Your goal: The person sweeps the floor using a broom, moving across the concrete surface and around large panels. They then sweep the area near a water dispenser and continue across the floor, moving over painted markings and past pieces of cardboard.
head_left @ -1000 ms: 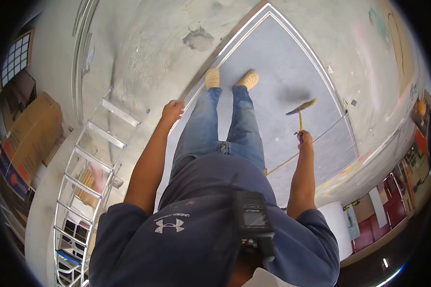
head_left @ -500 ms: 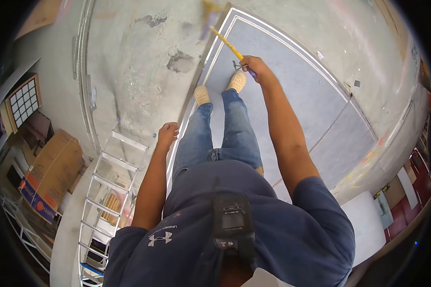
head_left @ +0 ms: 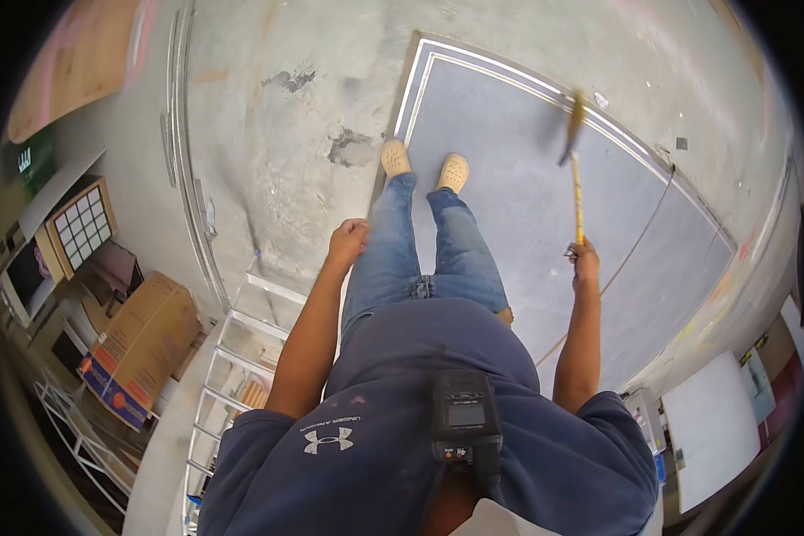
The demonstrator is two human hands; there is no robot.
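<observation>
While the right hand (head_left: 585, 261) is wrapped tight around the bottom end of a brush (head_left: 576, 170), the tool stands almost straight up out of the fist, its long axis running away from the body toward the far edge of the grey floor panel (head_left: 509, 161). The thin yellow handle rises from the fingers, and the flat bristle head sits at the top, blurred, tilted a little to one side. Something small and dark, perhaps a loop or clip, hangs at the butt of the handle just by the knuckles. The brush is held out to the person's right, well apart from the legs, and only this hand is on it.

The left hand (head_left: 348, 241) is curled into a loose fist beside the left thigh, with nothing seen in it; whether it grips anything small cannot be told. It hangs just above the aluminium ladder (head_left: 241, 357), whose pale metal rungs lie below and to the left.

Smooth and matt, the panel is edged with a light strip, while the concrete around it is rough, mottled and chipped. Cardboard boxes (head_left: 143, 344) stand further left.
</observation>
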